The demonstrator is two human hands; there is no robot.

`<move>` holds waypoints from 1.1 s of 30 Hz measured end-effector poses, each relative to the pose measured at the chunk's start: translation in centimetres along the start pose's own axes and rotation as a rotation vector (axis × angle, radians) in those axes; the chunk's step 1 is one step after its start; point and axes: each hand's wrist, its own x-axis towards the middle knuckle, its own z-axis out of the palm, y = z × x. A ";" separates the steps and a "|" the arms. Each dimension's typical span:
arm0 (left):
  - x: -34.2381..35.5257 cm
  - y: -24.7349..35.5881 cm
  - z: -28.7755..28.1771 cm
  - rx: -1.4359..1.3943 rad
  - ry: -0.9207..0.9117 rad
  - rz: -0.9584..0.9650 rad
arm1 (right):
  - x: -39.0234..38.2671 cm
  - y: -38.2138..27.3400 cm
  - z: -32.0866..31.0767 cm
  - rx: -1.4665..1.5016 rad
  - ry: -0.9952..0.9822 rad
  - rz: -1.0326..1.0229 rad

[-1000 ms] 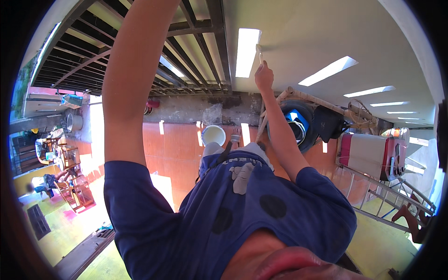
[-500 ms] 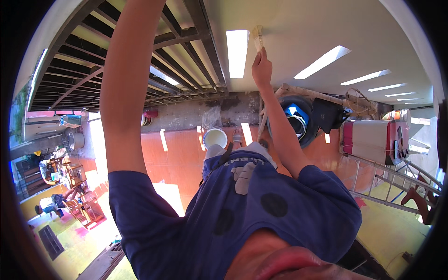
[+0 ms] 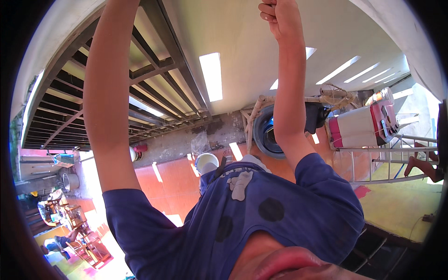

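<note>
My right hand (image 3: pixel 282 18) is raised high in front of the pale wall (image 3: pixel 247 51), at the picture's top edge. Its fingers are curled closed around the handle of a paintbrush, whose bristles lie beyond the edge. My left arm (image 3: pixel 109 93) reaches straight up past a dark metal grille (image 3: pixel 161 70), and its hand is cut off by the top edge. Below, close to my feet, a white bucket (image 3: pixel 198 164) stands on the reddish floor.
A dark ring like a tyre (image 3: pixel 259 142) leans by the wall behind tied poles (image 3: pixel 254 114). Farther right are a white and red box-shaped thing (image 3: pixel 352 131) and a metal ladder (image 3: pixel 359 168). Wooden chairs (image 3: pixel 93 249) and another person (image 3: pixel 58 242) are at lower left.
My right hand has risen along the wall, taking the paintbrush out of the picture. The view has tilted, so the grille and bucket sit lower and farther left.
</note>
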 end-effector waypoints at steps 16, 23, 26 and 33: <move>2.4 -2.2 3.1 0.223 -0.077 -0.003 | -3.4 12.6 -5.6 -0.937 0.068 0.004; 3.1 -2.2 4.1 0.256 -0.170 -0.090 | -1.5 -1.8 2.4 -0.743 0.249 -0.406; 3.8 -2.6 4.8 0.233 -0.178 -0.108 | -2.2 3.7 0.2 -0.844 0.273 -0.408; 3.6 -3.8 5.9 0.164 -0.152 -0.078 | -11.2 23.9 -7.8 -1.348 0.063 0.420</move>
